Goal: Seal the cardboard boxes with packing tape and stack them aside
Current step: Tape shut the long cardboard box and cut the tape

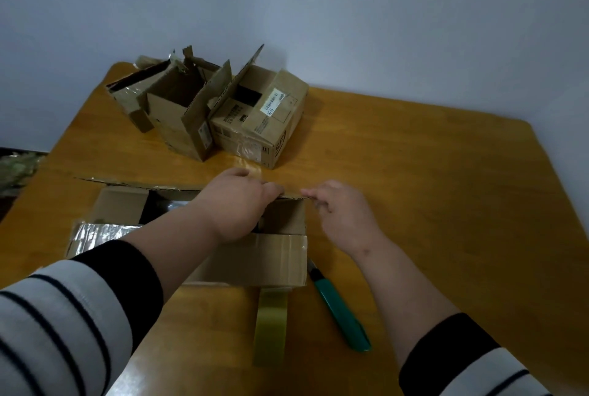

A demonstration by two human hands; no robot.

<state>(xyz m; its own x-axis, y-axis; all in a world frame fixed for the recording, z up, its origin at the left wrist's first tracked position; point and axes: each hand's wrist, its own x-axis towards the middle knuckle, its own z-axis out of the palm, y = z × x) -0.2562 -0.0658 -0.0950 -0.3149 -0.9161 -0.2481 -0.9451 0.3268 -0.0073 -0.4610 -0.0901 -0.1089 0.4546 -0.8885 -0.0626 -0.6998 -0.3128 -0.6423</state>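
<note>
An open cardboard box [255,258] lies in front of me on the wooden table [446,191], its flaps spread. My left hand [236,201] reaches over the box and grips the far flap [134,181] near its right end. My right hand [341,210] pinches the same flap's right corner. A roll of yellowish packing tape [271,328] stands on edge at the box's near side. Three more open boxes [204,108] sit huddled at the table's far left.
A green utility knife [341,312] lies on the table right of the tape roll, below my right forearm. A grey wall stands behind the table. The table's left edge runs close to the big box.
</note>
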